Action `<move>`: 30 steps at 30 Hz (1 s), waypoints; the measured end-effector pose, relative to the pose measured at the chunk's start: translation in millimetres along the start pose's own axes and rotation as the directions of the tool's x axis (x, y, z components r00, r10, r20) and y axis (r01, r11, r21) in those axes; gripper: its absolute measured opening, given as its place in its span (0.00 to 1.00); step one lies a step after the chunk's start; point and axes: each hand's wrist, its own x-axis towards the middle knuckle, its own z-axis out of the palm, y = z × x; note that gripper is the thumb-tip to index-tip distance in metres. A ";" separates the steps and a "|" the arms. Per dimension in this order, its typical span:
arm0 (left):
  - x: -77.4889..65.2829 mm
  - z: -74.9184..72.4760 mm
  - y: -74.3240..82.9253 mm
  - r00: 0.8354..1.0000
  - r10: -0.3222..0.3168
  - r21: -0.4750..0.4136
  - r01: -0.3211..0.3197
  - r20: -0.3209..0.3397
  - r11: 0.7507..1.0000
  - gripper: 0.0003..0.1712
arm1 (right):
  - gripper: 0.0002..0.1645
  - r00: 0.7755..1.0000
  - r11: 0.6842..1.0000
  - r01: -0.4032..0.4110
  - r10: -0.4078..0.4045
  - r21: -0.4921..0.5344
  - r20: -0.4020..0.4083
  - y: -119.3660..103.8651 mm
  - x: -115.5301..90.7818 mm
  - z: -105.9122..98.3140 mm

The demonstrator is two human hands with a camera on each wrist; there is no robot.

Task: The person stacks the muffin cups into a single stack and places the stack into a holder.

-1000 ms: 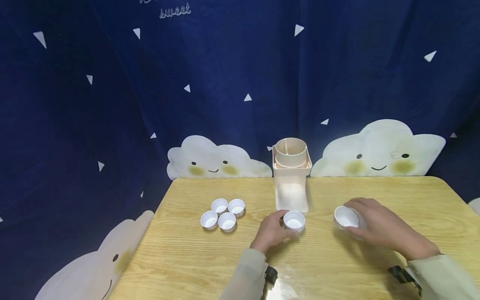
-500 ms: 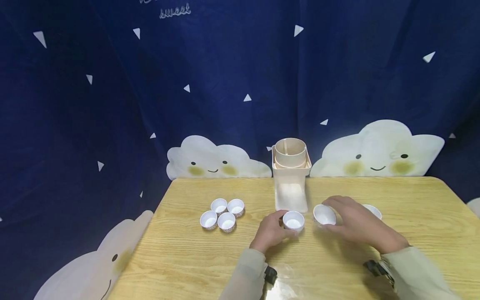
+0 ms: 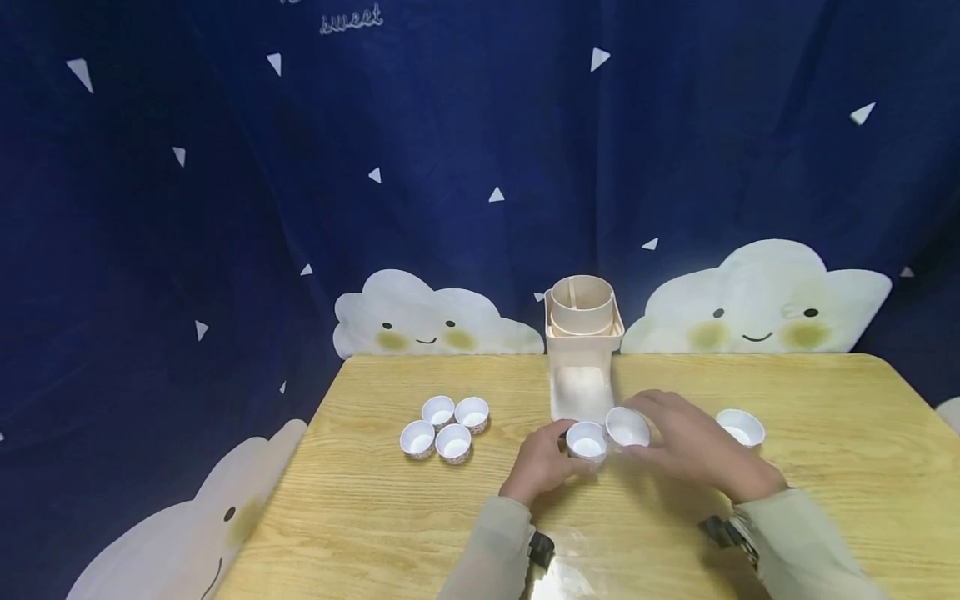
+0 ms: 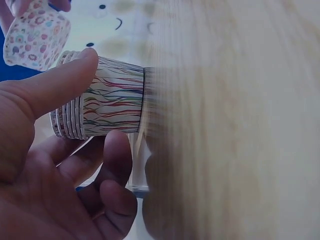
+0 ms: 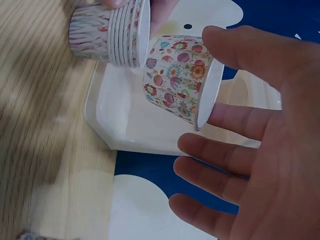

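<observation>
My left hand [image 3: 542,467] grips a stack of nested paper baking cups [image 4: 115,97] standing on the table, thumb on one side and fingers on the other. The lowest cup has coloured wavy stripes, and several rims show above it. My right hand [image 3: 690,442] pinches a single floral paper baking cup [image 5: 172,75] between thumb and forefinger, its other fingers spread. That cup is raised and tilted, its base towards the stack's mouth, right beside the rim in the head view.
Several paper cups [image 3: 454,443] stand grouped at the left of the wooden table [image 3: 360,517]. Another cup [image 3: 741,427] is at the right, partly behind my right hand. A cream plastic holder with a round top [image 3: 583,321] stands at the back edge, just behind the stack.
My right hand has carried the floral cup leftward to the stack, uncovering the cup at the right. My left hand and the stack have stayed in place.
</observation>
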 end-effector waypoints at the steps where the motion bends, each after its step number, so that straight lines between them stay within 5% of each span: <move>1: -0.2 -0.2 0.4 1.000 0.000 -0.003 0.000 0.002 1.000 0.31 | 0.31 1.000 1.000 -0.001 0.001 0.002 0.004 -0.8 0.9 0.3; 30: -0.7 0.0 -0.1 1.000 0.010 -0.020 -0.010 0.010 1.000 0.32 | 0.32 0.999 0.999 0.035 -0.035 0.006 0.031 -14.1 16.8 13.1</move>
